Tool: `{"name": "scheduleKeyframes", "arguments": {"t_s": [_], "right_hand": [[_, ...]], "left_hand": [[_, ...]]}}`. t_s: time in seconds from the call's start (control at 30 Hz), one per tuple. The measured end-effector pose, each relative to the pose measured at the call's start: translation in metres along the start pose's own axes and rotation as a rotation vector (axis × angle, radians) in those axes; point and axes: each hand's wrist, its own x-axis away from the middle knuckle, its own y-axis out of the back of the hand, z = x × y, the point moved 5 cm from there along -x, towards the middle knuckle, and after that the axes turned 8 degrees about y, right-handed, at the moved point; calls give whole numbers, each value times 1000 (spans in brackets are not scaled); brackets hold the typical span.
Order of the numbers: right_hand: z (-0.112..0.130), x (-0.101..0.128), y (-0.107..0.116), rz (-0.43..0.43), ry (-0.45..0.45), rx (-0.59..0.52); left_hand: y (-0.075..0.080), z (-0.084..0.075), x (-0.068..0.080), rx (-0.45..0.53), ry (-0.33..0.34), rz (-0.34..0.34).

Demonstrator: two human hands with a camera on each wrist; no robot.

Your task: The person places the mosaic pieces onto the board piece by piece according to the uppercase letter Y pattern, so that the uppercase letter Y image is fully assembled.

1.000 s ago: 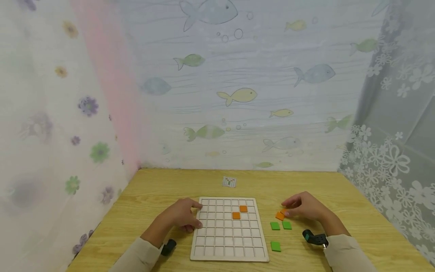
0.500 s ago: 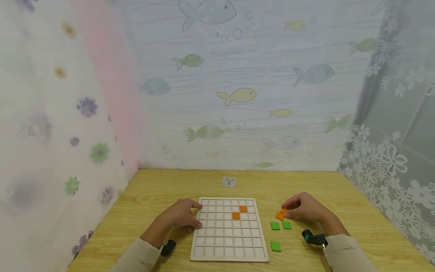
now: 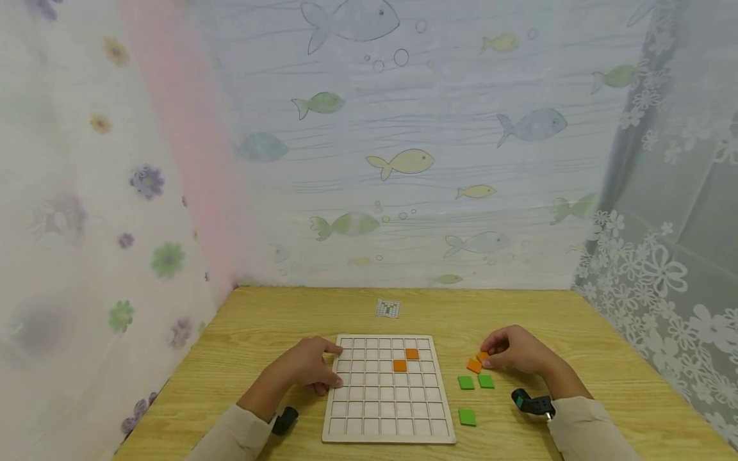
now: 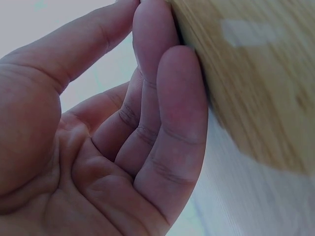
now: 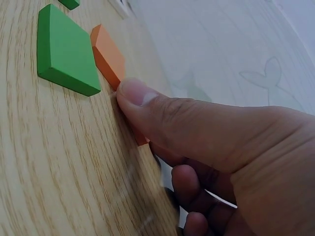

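Nothing has shifted: the right hand (image 3: 516,351) still pinches an orange tile (image 3: 482,357) on the table (image 3: 605,378) beside the grid board (image 3: 389,389), left hand (image 3: 308,366) relaxed, steadying its edge.

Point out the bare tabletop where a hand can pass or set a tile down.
Free: the table left of and behind the grid board, around the small card; also the far right edge. Crowded: between the board and the right hand, where orange tiles and green tiles lie.
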Motion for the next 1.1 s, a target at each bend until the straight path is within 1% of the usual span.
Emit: {"name": "scheduleKeyframes", "arguments": {"t_s": [0.43,0.63,0.9,1.1], "right_hand": [[3,1,3,-48,-27,56],[11,1,7,-54,-12,87],[24,-13,3,-59,-11,86],[39,-25,0,-70,40,64]], "left_hand": [[2,1,0,5,15,7],[0,0,1,23,12,21],[1,0,3,16,22,3],[0,0,0,8,25,0]]}}
